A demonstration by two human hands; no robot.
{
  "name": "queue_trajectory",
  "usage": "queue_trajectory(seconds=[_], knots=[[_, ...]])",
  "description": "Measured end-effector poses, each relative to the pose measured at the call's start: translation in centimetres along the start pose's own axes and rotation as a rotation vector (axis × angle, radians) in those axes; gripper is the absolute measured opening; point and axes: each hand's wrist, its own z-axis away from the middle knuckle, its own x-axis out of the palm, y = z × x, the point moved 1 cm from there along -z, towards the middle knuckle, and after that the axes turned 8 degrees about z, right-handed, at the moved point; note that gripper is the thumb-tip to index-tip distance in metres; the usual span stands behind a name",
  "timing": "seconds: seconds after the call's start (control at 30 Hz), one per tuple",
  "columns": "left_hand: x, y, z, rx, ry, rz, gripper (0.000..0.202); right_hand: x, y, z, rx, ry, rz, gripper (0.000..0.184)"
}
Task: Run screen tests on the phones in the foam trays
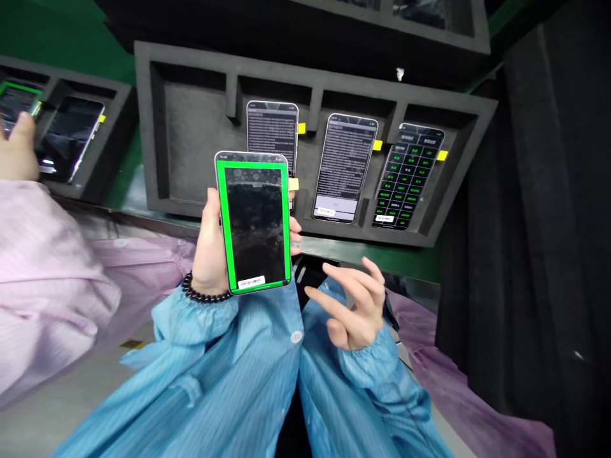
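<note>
My left hand (210, 251) holds a phone (254, 222) upright, screen toward me; the screen is black with a bright green border and a white barcode label at the bottom. A dark bead bracelet circles that wrist. My right hand (351, 302) hovers just right of and below the phone, fingers spread, holding nothing. Behind the held phone a grey foam tray (191, 137) carries three more phones: one with text (273, 130), another with text (344, 166), and one showing a grid of green buttons (407, 177). The tray's left slot is bare.
A second foam tray (112, 137) at the left holds a dark phone (71, 137). A co-worker in a pink sleeve (42, 267) holds another green-bordered phone (16, 105) at the far left. A dark curtain (539, 222) closes off the right side. More trays stack above.
</note>
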Motion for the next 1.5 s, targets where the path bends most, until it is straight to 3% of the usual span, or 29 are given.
queue_trajectory(seconds=[0.17, 0.4, 0.7, 0.87, 1.0, 1.17, 1.4, 1.5], knots=[[-0.2, 0.0, 0.0, -0.015, -0.022, 0.017, 0.103, 0.3, -0.5, -0.4, 0.014, 0.006, -0.026, 0.055], [-0.6, 0.1, 0.1, -0.019, -0.099, -0.005, 0.101, 2.0, -1.3, -1.0, -0.097, 0.035, -0.035, 0.054], [-0.9, 0.0, 0.1, -0.003, -0.079, 0.009, 0.102, 0.9, -1.0, -1.0, -0.045, 0.011, -0.009, 0.057], [-0.5, -0.1, 0.1, -0.014, -0.037, 0.025, 0.103, 1.2, -1.1, -1.2, -0.038, 0.014, -0.01, 0.058], [-0.4, -0.3, 0.1, -0.005, -0.067, 0.048, 0.101, 1.6, -1.1, -1.3, 0.005, 0.042, 0.015, 0.057], [-0.5, -0.3, 0.3, -0.026, -0.084, 0.044, 0.099, 2.2, -1.7, -0.8, -0.043, 0.087, -0.023, 0.052], [-0.5, -0.2, 0.2, -0.017, -0.061, 0.028, 0.102, 3.6, -3.5, -0.5, -0.193, 0.052, -0.143, 0.053], [-0.2, -0.1, 0.2, -0.02, -0.031, 0.027, 0.104, 2.9, -3.3, -0.5, -0.109, 0.102, -0.135, 0.054]])
